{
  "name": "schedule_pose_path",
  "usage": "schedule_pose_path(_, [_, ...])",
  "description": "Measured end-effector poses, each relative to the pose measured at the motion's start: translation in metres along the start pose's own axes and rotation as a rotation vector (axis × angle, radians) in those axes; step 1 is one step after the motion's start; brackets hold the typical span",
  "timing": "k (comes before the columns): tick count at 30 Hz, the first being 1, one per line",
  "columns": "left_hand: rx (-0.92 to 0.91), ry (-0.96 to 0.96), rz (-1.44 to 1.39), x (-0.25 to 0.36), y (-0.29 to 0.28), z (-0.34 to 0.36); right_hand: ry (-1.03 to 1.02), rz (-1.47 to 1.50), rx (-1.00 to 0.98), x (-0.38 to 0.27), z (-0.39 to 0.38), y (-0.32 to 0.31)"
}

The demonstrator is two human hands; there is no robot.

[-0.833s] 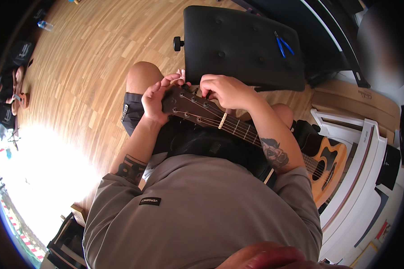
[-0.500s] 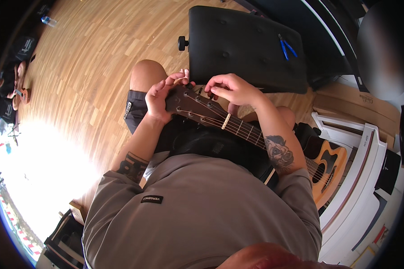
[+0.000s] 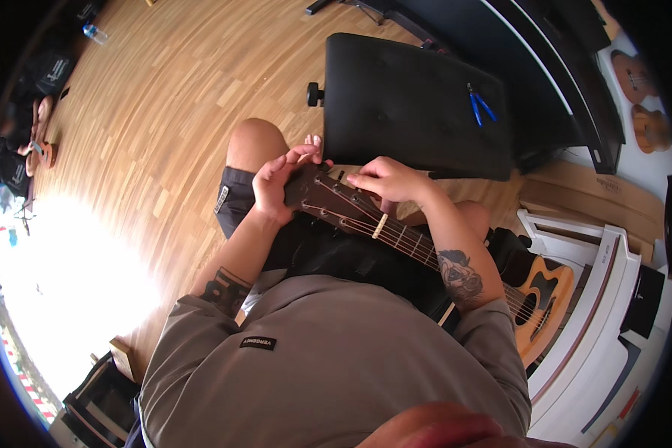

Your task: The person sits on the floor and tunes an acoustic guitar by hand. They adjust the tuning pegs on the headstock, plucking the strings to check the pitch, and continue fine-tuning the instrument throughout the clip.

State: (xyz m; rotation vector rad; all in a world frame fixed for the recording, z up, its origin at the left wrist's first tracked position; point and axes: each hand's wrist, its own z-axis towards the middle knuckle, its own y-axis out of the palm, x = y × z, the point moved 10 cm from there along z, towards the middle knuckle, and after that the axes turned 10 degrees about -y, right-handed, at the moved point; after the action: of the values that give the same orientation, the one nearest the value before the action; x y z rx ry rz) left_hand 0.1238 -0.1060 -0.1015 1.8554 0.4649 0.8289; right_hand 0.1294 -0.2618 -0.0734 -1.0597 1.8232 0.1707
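An acoustic guitar [image 3: 535, 299] lies across my lap, its dark headstock [image 3: 313, 194] pointing up to the left. My left hand [image 3: 275, 185] grips the headstock's left end, fingers curled upward at its upper edge near a small pale thing [image 3: 313, 143] that I cannot make out. My right hand [image 3: 384, 179] is over the upper row of tuning pegs, fingers bent and close together; whatever they hold is hidden. Strings run from the pegs over the pale nut [image 3: 379, 225] along the fretboard.
A black padded bench [image 3: 418, 104] stands ahead, with blue-handled pliers [image 3: 482, 108] on it. At right are a white keyboard [image 3: 597, 313], cardboard [image 3: 582, 194] and small guitars [image 3: 635, 78]. Another person [image 3: 19, 142] with a small instrument is at far left, near a bottle [image 3: 93, 32].
The view has shifted, so bench and guitar appear lower in the picture. My right hand's fingers have come down and closer together over the pegs. My left hand stays on the headstock.
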Motion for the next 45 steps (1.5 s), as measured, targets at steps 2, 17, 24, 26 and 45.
schedule_pose_path(2, [-0.016, 0.008, -0.003, 0.004, 0.003, -0.001, 0.034, 0.028, -0.033, -0.002, 0.001, 0.001])
schedule_pose_path(17, [-0.016, -0.003, -0.016, 0.001, 0.005, -0.002, -0.066, 0.055, -0.099, -0.003, 0.003, 0.011])
schedule_pose_path(24, [0.004, 0.004, 0.027, 0.001, -0.001, 0.000, -0.168, 0.053, -0.125, 0.004, 0.005, 0.015])
schedule_pose_path(26, [-0.007, -0.004, 0.004, -0.001, -0.001, 0.000, -0.231, 0.062, -0.122, 0.001, 0.006, 0.014])
schedule_pose_path(45, [0.000, 0.001, 0.031, 0.002, 0.001, -0.001, -0.334, -0.007, -0.006, -0.031, -0.002, -0.006])
